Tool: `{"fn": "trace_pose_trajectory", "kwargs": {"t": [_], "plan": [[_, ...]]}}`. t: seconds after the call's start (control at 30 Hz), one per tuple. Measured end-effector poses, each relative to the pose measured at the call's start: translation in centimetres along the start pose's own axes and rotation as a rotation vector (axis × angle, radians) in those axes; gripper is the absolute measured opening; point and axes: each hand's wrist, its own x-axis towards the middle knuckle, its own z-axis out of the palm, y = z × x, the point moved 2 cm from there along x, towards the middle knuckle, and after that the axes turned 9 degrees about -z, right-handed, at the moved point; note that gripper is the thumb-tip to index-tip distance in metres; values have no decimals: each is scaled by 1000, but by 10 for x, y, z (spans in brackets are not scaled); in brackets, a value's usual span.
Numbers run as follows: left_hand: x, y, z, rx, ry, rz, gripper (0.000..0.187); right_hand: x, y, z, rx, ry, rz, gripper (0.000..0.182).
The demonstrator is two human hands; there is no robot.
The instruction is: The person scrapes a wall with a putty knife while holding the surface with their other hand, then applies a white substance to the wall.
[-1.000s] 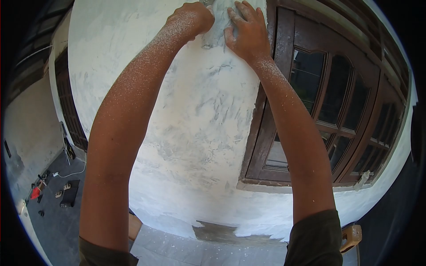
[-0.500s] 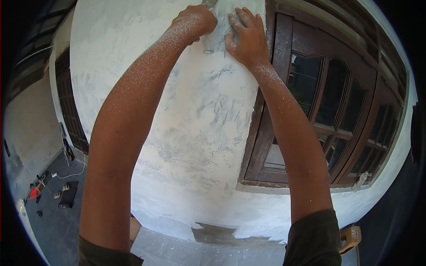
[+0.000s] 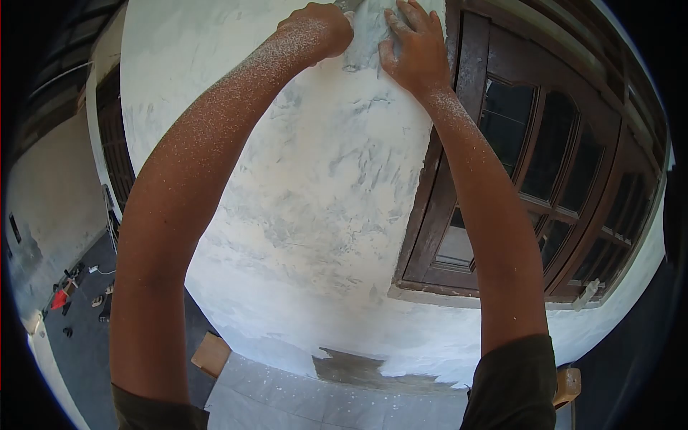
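Note:
My left hand [image 3: 319, 32] is closed in a fist near the top edge of the view, dusted with white powder. It grips a scraper [image 3: 348, 4], of which only a bit of grey metal shows; the rest is hidden by the fingers or out of view. Just to the right, my right hand [image 3: 419, 50] rests on the wall with its fingers spread, holding nothing. Both hands are at a white plastered wall [image 3: 308, 193] with grey, rough patches. White dust covers both forearms.
A brown wooden window [image 3: 537, 158] with glass panes adjoins the wall on the right. Below, a grey sheet [image 3: 287, 401] with white specks covers the floor beside a wooden block [image 3: 211, 354]. Sandals and a red item [image 3: 59, 299] lie at far left.
The view has shifted slightly, so the wall and window sit farther right. My right hand appears a little higher and farther right. My left fist stays nearly in place, and the wooden block shows more.

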Motion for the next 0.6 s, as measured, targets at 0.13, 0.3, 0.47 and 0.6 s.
{"fn": "trace_pose_trajectory", "kwargs": {"t": [0.13,0.3,0.47,0.6], "plan": [[-9,-1,22,-62,95,80,41,-1,0,-1,17,26,-8,48],[-5,-3,39,-33,147,103,48,1,-1,-1,-7,-1,5,49],[0,16,-4,-47,-61,-48,38,0,0,-2,20,16,5,49],[-16,-1,47,50,141,103,44,-1,1,1,-17,13,-10,49]]}}
